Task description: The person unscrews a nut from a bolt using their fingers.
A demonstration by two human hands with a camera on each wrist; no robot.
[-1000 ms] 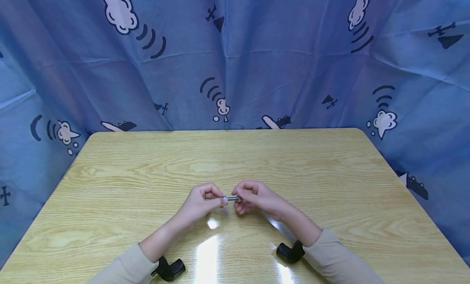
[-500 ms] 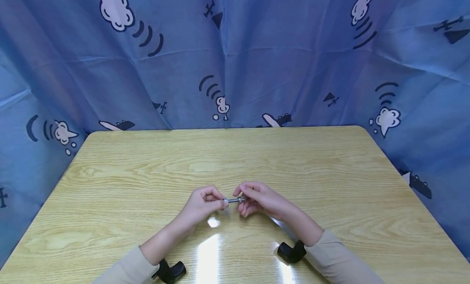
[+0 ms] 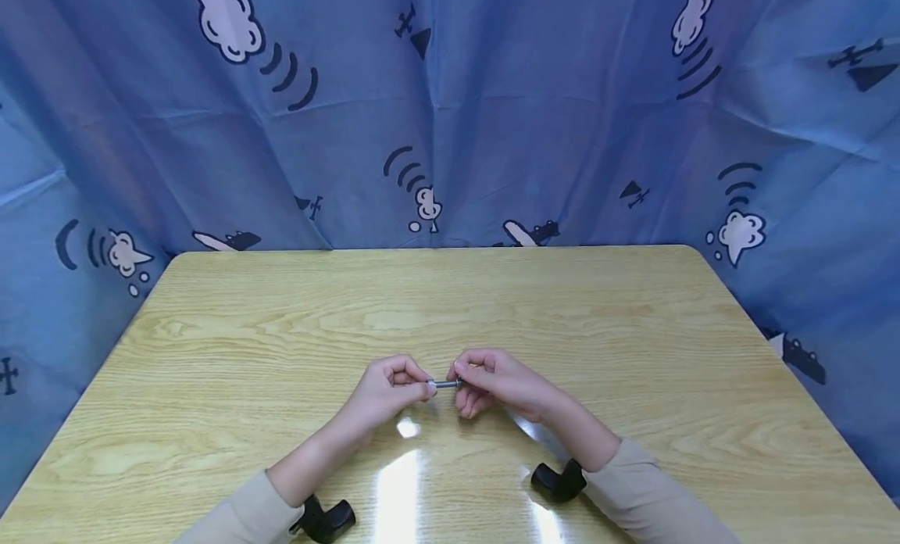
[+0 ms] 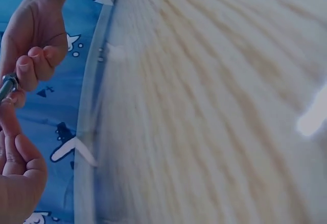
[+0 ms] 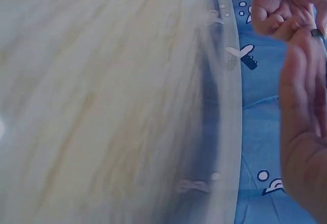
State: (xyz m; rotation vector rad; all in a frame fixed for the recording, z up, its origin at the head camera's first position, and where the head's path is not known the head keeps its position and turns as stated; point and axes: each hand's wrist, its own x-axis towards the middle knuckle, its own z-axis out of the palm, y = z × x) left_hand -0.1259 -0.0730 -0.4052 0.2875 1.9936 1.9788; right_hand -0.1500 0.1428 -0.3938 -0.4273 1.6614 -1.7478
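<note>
Blue patterned cloth [image 3: 485, 137] hangs behind the far edge of a wood-grained desk [image 3: 436, 309]. Over the desk, about midway between its left and right edges and well in from the far one, a metal bolt [image 3: 446, 384] runs sideways. The left hand [image 3: 385, 391] pinches one end; the right hand [image 3: 501, 381] pinches the other. Beige sleeves [image 3: 650, 489] reach partway down the forearms.

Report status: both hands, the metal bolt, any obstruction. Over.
Left hand pinches one end. Right hand pinches near the other. Metal bolt spans between them, raised off the table. No obstruction seen; grips hide its ends.
</note>
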